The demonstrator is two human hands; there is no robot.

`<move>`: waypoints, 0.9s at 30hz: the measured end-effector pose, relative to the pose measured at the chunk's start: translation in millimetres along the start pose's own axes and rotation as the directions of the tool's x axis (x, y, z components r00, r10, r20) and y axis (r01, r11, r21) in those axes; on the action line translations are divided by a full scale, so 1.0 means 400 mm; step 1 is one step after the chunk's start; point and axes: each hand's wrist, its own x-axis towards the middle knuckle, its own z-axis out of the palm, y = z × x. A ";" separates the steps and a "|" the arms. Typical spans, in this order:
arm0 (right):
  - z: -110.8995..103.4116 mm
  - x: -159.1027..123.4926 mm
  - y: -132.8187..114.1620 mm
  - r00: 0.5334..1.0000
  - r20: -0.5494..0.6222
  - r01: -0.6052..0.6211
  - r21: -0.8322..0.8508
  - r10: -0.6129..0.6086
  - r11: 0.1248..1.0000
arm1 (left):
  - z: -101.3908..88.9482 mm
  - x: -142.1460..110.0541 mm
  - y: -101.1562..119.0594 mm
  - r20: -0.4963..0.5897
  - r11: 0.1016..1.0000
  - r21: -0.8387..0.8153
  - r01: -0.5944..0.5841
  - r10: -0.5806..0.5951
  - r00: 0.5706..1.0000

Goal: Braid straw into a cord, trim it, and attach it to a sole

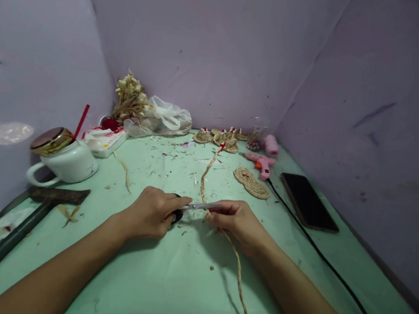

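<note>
My left hand is closed around the dark handles of a pair of scissors. The blades point right and reach the braided straw cord beside my right fingers. Between thumb and fingers, my right hand pinches that cord. From there one length runs away over the table to a red-tied end, and the other hangs down toward the front edge. Whether the blades are fully closed is hard to see, as my right fingers cover their tips.
Behind my right hand lie a coiled straw piece, a pink glue gun with a black cable, and a phone. A white mug and a hammer are at left. Small straw hats and a plastic bag stand at the back.
</note>
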 end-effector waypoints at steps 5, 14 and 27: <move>-0.001 0.007 -0.002 0.996 -0.059 -0.066 0.117 0.073 0.991 | -0.014 0.007 0.001 -0.100 0.969 -0.222 0.110 -0.135 0.986; 0.001 0.004 -0.001 0.991 -0.134 -0.015 0.087 0.026 0.996 | -0.002 0.007 -0.002 -0.040 0.986 0.137 0.093 -0.089 0.995; 0.003 0.004 -0.003 0.979 -0.191 0.053 -0.068 -0.065 0.996 | 0.004 0.000 -0.026 -0.020 0.978 0.188 0.091 -0.089 0.996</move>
